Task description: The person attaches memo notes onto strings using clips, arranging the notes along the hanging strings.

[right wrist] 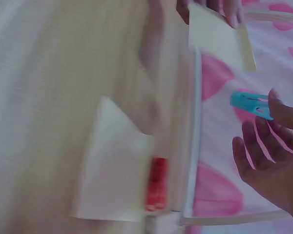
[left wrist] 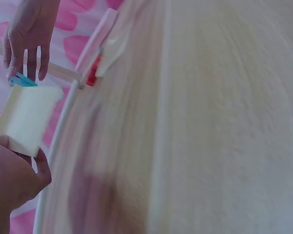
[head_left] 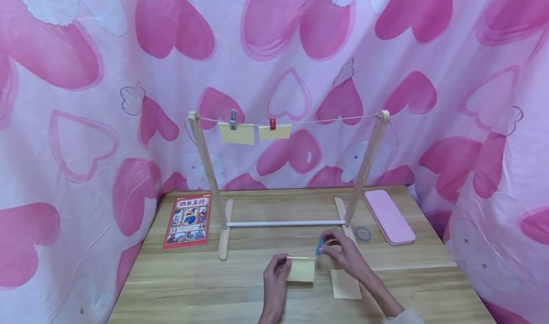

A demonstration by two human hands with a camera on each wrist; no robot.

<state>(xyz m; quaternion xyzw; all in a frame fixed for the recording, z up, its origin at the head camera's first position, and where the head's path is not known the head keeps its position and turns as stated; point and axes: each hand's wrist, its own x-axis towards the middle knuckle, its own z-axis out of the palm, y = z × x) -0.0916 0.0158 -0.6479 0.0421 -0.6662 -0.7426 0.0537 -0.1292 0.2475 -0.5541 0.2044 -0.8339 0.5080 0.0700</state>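
My left hand [head_left: 275, 280] grips a pale yellow paper note [head_left: 301, 270] by its left edge, held up over the table. Close to the note's upper right corner, my right hand [head_left: 348, 256] pinches a light blue clothespin [head_left: 320, 246] between thumb and fingers. In the right wrist view the clothespin [right wrist: 246, 102] points toward the note and stands apart from it. A second yellow note [head_left: 346, 286] lies on the table below my right hand. Beside that one, the right wrist view shows a red clothespin [right wrist: 157, 183], blurred; the head view hides it.
A wooden frame [head_left: 371, 164] carries a string [head_left: 326, 121], where a grey clothespin [head_left: 233, 120] and a red one [head_left: 272, 124] each hold a yellow note. A white rod [head_left: 285, 224] joins its feet. A red booklet [head_left: 187, 221], tape roll [head_left: 363, 233] and pink case [head_left: 389, 217] lie around it.
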